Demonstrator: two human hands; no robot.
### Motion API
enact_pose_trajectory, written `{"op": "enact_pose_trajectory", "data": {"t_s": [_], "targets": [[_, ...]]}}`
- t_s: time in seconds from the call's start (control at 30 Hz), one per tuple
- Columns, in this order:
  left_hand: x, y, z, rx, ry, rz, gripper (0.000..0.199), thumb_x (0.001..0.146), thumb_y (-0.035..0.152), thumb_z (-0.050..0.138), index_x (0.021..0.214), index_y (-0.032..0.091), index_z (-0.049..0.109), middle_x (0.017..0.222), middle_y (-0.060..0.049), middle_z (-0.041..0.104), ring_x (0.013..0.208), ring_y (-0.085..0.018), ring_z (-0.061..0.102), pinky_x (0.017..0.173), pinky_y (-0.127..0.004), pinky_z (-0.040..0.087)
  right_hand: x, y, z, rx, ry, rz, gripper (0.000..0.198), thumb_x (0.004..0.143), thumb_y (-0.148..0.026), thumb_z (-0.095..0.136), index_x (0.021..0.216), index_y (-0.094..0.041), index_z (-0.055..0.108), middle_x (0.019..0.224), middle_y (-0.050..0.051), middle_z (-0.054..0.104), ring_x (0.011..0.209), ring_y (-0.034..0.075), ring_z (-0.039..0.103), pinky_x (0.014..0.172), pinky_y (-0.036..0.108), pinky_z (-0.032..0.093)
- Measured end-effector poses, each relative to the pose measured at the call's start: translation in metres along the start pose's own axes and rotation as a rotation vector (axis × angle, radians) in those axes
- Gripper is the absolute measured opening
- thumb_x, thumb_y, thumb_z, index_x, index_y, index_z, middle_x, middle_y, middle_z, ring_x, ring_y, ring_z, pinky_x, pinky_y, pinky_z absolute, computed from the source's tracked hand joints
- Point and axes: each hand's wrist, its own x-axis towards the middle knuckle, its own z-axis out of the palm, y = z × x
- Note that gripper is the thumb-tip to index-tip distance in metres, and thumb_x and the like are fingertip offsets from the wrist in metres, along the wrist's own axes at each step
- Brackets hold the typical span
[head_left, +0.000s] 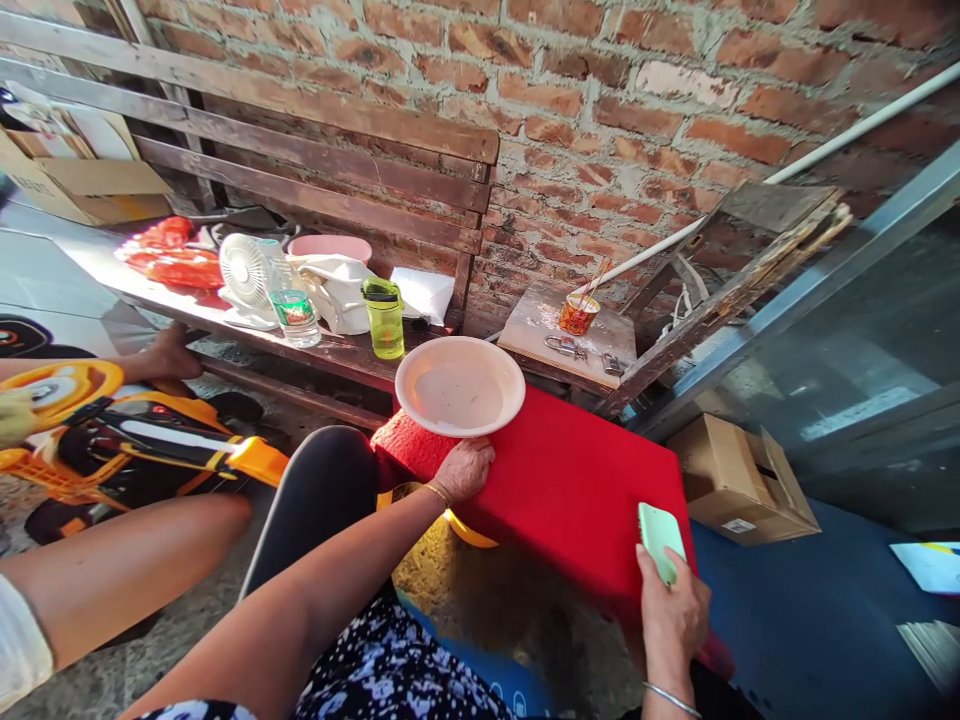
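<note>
Remotely, I log the plastic basin (427,424) at the red cloth's (570,480) eleven o'clock. The left hand's (463,470) fingers curl at its six-o'clock rim, grip unconfirmed; the right hand (673,603), towards half-past-four, clasps a mint-green oblong item (660,535). Recommended: basin level, rim steadied.

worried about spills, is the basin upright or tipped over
Upright: the basin sits on red cloth, its opening facing up, with the left hand by its near edge.

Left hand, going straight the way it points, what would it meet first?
Probably the bowl: its near rim sits right by the left hand, though depth leaves any touching unclear.
</note>
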Motion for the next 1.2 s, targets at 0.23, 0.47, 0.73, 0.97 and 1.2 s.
{"op": "enact_pose_trajectory", "data": {"t_s": [0.23,0.47,0.73,0.97,1.2], "targets": [[0.0,-0.002,0.001,0.017,0.005,0.006,0.022,0.084,0.001,0.05,0.086,0.018,0.065,0.092,-0.008,0.063,0.095,-0.022,0.06,0.094,-0.034,0.048,-0.058,-0.075,0.04,0.349,-0.229,-0.496,0.065,0.087,-0.078,0.053,0.113,-0.022,0.071,0.1,0.011,0.064,0.096,0.028,0.062,0.087,0.042,0.052],[-0.001,-0.002,0.0,0.026,0.001,0.009,0.023,0.084,0.001,0.049,0.085,0.018,0.064,0.091,-0.007,0.064,0.094,-0.021,0.059,0.093,-0.034,0.048,-0.023,-0.029,0.015,-0.014,-0.074,-0.304,0.082,0.088,-0.086,0.032,0.113,-0.019,0.073,0.095,0.015,0.066,0.093,0.033,0.061,0.083,0.047,0.05],[0.0,-0.001,-0.001,0.019,-0.002,-0.005,0.022,0.085,0.002,0.049,0.085,0.018,0.064,0.092,-0.007,0.064,0.094,-0.022,0.06,0.093,-0.034,0.048,0.006,0.018,-0.021,-0.069,0.027,0.038,0.092,0.078,-0.092,0.036,0.116,-0.016,0.072,0.093,0.019,0.067,0.101,0.041,0.058,0.083,0.055,0.049],[0.0,-0.001,-0.002,0.0,-0.005,-0.013,0.021,0.084,0.002,0.051,0.085,0.019,0.063,0.093,-0.007,0.064,0.095,-0.022,0.059,0.094,-0.035,0.048,-0.047,-0.049,0.019,0.292,-0.113,-0.383,0.07,0.084,-0.083,0.052,0.11,-0.021,0.071,0.098,0.011,0.065,0.096,0.029,0.061,0.089,0.042,0.051],[0.0,-0.003,0.0,0.009,-0.014,-0.006,0.022,0.085,0.002,0.049,0.085,0.018,0.063,0.091,-0.007,0.063,0.095,-0.022,0.059,0.093,-0.034,0.048,-0.048,-0.045,0.025,0.205,-0.114,-0.458,0.073,0.086,-0.084,0.046,0.109,-0.02,0.073,0.097,0.013,0.064,0.095,0.03,0.06,0.086,0.044,0.05]]}}
